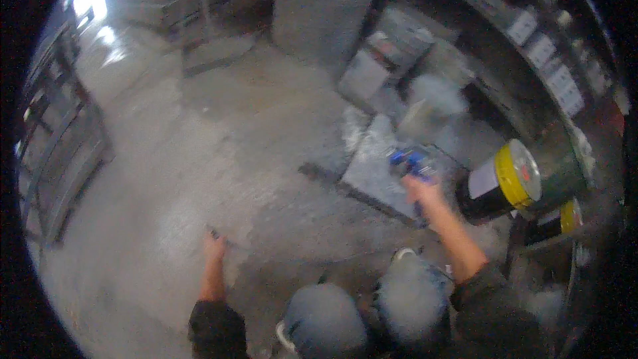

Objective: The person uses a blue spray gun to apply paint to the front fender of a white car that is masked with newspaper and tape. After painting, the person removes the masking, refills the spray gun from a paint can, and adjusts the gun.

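Note:
My right hand [422,189] reaches out at the right, its fingers wrapped round a blue pistol-shaped tool [411,161] with silvery parts. Blur hides its exact kind. Behind and below it lies a flat grey slab or board [379,163] with whitish patches, and I cannot tell if the tool touches it. Out to the left over the floor, my left hand [214,246] is closed, with a small dark thing at its fingertips that is too blurred to name.
A black can with a yellow band [515,173] stands right of my right hand, a similar can [569,216] beyond it. Boxes [365,76] sit beside a pillar [325,6]. Shelves [531,46] curve along the right; a metal frame rack [60,159] stands left. My knees [325,319] are below.

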A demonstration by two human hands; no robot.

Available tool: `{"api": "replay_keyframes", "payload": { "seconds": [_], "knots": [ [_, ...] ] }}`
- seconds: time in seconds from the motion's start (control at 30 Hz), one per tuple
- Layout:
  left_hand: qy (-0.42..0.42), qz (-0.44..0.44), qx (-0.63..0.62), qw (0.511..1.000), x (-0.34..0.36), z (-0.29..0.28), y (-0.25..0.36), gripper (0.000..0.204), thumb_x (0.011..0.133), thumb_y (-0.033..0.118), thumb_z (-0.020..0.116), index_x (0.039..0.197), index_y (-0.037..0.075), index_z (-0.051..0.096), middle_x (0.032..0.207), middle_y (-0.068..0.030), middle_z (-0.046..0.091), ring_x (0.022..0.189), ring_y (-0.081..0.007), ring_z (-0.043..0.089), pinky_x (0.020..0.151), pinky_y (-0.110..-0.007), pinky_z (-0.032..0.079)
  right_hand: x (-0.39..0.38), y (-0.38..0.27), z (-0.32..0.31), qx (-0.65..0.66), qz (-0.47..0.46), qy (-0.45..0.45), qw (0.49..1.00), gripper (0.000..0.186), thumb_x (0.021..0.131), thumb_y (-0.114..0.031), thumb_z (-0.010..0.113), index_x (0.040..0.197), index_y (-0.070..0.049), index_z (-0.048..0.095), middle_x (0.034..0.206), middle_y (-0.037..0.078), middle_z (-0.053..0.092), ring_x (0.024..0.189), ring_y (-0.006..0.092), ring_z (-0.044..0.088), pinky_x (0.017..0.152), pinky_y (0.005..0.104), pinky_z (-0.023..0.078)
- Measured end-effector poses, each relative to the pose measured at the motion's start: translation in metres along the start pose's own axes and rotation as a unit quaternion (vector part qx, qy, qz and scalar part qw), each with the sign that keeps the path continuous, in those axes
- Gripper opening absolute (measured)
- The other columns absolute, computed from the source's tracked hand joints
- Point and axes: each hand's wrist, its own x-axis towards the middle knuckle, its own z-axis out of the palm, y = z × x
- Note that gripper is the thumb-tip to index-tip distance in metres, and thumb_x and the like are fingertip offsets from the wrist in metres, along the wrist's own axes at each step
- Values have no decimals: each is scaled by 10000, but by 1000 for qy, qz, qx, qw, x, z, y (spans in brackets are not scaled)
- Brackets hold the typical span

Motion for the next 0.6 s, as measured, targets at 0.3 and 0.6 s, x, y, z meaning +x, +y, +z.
{"api": "replay_keyframes", "payload": {
  "seconds": [0.3, 0.6],
  "knots": [
    [42, 141, -172, 974, -130, -21, 216, 433, 985, 253, 570, 1317, -19, 516, 1286, -167, 584, 1172, -247, 568, 1007, -375, 440, -35, 98, 14, -124, 78, -207, 967, 383, 790, -221, 768, 1096, -24, 648, 700, 38, 624, 588, 164, 590, 528, 323, 468],
    [-8, 310, -57, 949, -207, 9, 428, 286, 999, 233, 523, 1166, 25, 625, 1139, -104, 647, 1077, -209, 593, 958, -337, 438, -1, 157, 23, -149, -15, -300, 942, 432, 802, -253, 695, 1171, -32, 658, 820, 145, 689, 727, 209, 647, 691, 365, 515]
  ]
}}
